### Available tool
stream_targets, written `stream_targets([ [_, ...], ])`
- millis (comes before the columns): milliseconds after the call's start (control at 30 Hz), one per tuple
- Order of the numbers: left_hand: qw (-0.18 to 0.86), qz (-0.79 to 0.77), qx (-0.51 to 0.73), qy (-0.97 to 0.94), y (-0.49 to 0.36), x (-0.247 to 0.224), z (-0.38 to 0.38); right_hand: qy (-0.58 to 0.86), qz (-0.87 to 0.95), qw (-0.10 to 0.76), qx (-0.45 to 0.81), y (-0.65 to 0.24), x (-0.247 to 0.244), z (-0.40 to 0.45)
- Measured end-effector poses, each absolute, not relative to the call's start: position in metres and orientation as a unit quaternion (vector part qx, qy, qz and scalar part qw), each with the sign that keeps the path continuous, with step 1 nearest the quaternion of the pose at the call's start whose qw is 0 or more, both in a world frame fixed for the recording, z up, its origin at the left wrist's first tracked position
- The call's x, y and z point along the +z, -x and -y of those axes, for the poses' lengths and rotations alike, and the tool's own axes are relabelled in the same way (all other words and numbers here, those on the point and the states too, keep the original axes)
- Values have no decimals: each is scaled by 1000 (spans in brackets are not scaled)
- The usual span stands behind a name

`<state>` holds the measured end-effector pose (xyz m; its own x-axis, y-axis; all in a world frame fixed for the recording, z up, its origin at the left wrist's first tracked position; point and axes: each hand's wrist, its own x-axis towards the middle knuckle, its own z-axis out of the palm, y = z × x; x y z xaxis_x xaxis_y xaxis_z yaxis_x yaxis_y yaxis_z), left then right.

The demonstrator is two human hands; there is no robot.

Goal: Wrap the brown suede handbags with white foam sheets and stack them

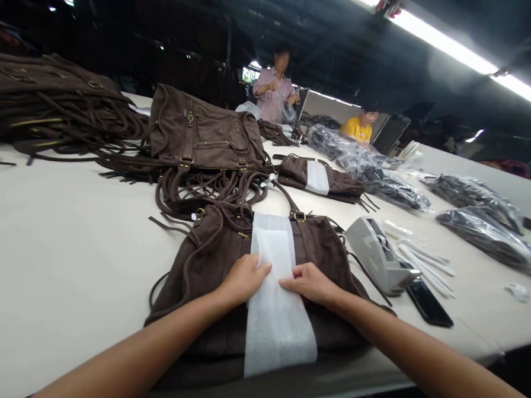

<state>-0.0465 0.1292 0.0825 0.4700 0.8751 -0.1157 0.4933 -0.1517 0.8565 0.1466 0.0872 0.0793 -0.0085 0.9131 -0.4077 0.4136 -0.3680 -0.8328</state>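
Mid-frame, the left hand (244, 277) and right hand (311, 282) pinch, from opposite sides, a long white papery strip (277, 327) running top-to-bottom over a soft brown bag (216, 253)

Bag (227, 244): dark brown, soft, lying on the table (88, 261), handles (287, 199) at the far side.
Strip (280, 330): white, thin, laid over the bag's middle from far edge to near.
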Motion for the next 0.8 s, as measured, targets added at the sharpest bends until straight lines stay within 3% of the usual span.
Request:
stream_targets([
  [67,447,-494,188,-722,43,77,-140,676,493,248,488,-151,85,-95],
  [300,436,-504,105,-739,50,86,-161,704,501,389,319,-149,72,-77],
  [567,591,-413,53,-691,55,94,-193,627,386,354,577,-166,87,-81],
  [800,622,-393,103,-669,54,83,-185,574,381,376,620,-172,84,-86],
])
